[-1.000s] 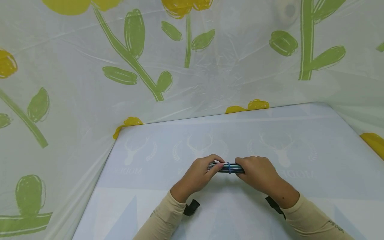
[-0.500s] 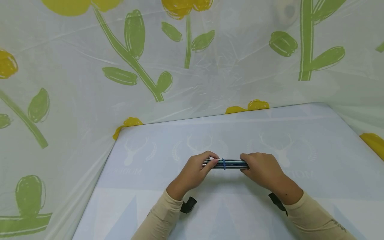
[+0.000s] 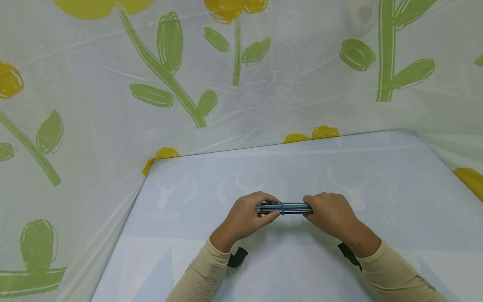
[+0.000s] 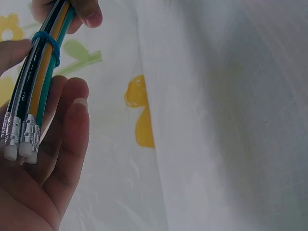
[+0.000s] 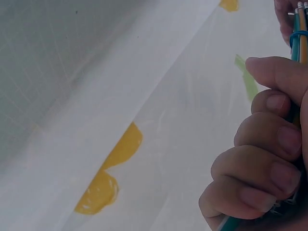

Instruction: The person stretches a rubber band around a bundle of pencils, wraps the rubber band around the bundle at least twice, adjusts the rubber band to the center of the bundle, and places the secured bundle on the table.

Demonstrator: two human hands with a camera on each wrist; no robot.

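Observation:
A bundle of pencils [image 3: 296, 208], dark, orange and teal with white eraser ends, is held level above the table by both hands. Around its middle runs a blue rubber band [image 4: 46, 41]. My left hand [image 3: 243, 216] has its thumb and fingertips on opposite sides of the bundle, right at the band; the eraser ends [image 4: 21, 144] lie over its palm. The right hand [image 3: 332, 214] grips the other end, its fingers curled tightly round the pencils in the right wrist view. That fist hides much of the right-hand part of the bundle.
A pale printed cloth [image 3: 249, 167] covers the table under both hands. Behind and to the left hangs a whitish sheet [image 3: 105, 126] with green and yellow flowers. Dark wrist-worn pieces [image 3: 237, 258] show below the forearms.
Both hands have shifted slightly, the right one further right, baring more pencil. The left thumb and fingers have slid to the band, and the bundle has turned a little.

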